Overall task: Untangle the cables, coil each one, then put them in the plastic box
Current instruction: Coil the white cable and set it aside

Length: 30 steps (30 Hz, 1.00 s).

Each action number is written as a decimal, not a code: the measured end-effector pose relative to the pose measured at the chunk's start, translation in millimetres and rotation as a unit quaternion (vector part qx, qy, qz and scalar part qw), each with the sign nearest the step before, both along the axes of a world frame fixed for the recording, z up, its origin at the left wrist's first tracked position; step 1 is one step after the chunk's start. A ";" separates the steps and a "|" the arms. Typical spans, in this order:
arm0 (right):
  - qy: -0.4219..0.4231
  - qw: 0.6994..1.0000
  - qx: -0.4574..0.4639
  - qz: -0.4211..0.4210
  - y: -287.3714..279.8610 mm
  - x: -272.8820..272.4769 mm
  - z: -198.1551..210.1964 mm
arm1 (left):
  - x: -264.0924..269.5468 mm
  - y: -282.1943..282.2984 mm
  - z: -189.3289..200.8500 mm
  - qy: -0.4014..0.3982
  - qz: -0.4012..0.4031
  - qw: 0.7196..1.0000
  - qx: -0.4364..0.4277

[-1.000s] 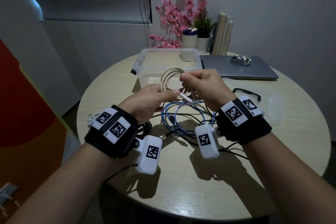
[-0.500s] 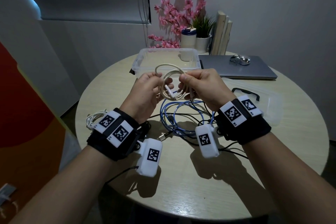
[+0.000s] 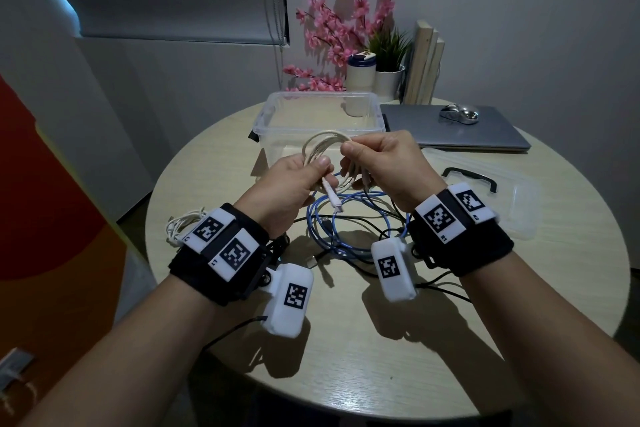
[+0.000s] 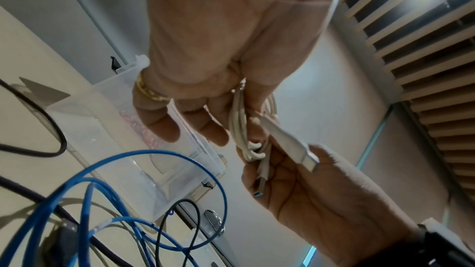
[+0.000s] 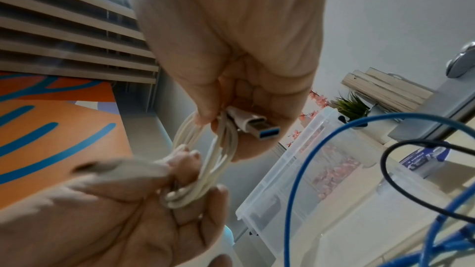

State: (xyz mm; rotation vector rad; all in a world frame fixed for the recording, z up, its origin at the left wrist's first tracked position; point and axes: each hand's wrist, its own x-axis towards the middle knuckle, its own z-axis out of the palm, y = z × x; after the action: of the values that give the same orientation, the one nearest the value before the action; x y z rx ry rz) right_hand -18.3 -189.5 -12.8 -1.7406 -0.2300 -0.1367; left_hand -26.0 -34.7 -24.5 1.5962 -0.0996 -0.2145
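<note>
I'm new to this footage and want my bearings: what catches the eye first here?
Two hands meet above the round table: the left hand and right hand both grip a coiled white cable. Below them a blue cable lies tangled with black ones, and the clear plastic box stands open behind.

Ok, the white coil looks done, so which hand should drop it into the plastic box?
Probably the right hand. Its grip pinches the white coil at the top, close to the plastic box. The left hand holds the lower bundle, with a loose plug dangling below it.
</note>
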 end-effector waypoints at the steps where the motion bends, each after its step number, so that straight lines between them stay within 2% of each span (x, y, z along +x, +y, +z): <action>1: 0.001 1.000 0.003 -0.001 -0.1 -0.2 0.2 | -0.8 -0.5 0.7 0.002 0.002 1.000 0.016; 4: 0.010 1.000 0.022 0.002 0.2 -0.5 0.5 | -2.0 -1.7 1.1 0.010 -0.004 0.999 0.037; 7: 0.005 1.000 0.020 -0.006 0.6 0.0 -0.9 | -3.9 -1.8 0.5 0.032 -0.013 0.999 0.011; 12: -0.013 0.999 0.024 -0.025 0.8 1.8 -2.5 | -3.3 -0.4 -3.4 0.039 0.076 0.996 -0.036; 17: -0.068 0.996 -0.025 -0.050 -1.6 5.2 -3.5 | -4.7 5.3 -0.6 0.028 0.084 0.996 -0.015; 22: -0.118 0.987 -0.048 -0.098 0.1 7.2 -4.6 | -1.8 5.9 -1.9 0.025 0.127 0.991 -0.032; 26: -0.140 0.983 -0.063 -0.102 2.6 9.6 -10.6 | -0.9 3.0 -0.1 0.031 0.097 0.994 -0.031; 30: -0.134 0.986 -0.068 -0.076 5.2 8.9 -13.9 | -2.1 1.2 7.5 0.074 0.036 0.996 -0.034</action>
State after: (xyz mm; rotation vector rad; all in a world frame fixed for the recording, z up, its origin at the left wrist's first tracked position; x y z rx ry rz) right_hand -9.5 -184.4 -26.7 -1.8731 -0.3082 -0.4784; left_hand -28.1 -33.5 -17.0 1.5076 0.0642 -0.2700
